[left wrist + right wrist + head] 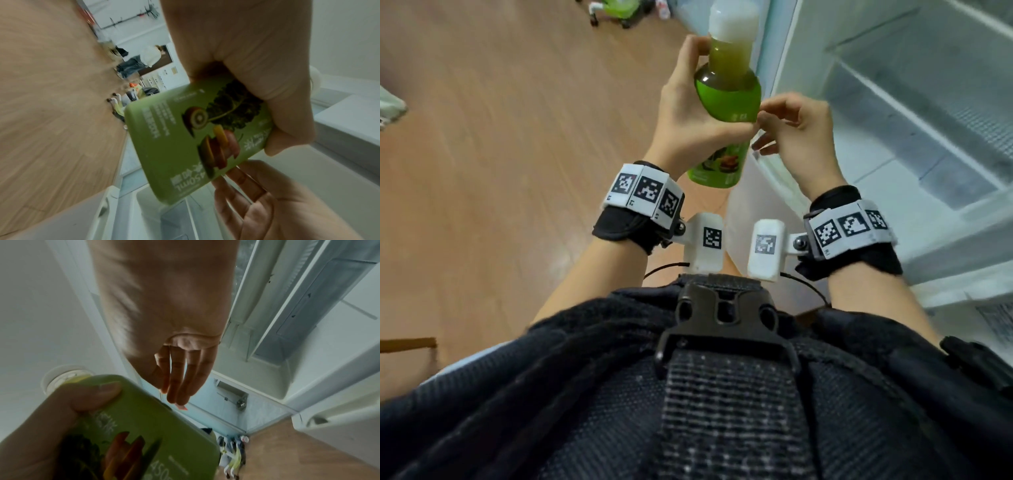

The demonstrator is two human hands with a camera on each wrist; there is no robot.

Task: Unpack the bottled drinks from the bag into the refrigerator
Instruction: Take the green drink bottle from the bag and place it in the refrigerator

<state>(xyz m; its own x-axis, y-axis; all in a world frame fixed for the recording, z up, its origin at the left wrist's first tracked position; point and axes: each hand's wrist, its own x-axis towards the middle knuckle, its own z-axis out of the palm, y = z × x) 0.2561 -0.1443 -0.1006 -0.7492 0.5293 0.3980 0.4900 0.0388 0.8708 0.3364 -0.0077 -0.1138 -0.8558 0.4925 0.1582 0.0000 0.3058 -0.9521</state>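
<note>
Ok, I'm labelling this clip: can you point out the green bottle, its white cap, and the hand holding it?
green bottle (729, 99): head view, on the green label band.
white cap (734, 20): head view, on the cap's side.
left hand (688, 116): head view, on the back of the hand gripping the bottle.

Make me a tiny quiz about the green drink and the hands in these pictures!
1. True or false: the left hand grips the green bottle.
2. What colour is the bottle's cap? A) white B) red C) black
3. Fill in: the right hand is beside the bottle in front of the open ____.

Key: 1 true. 2 A. 3 refrigerator.
</note>
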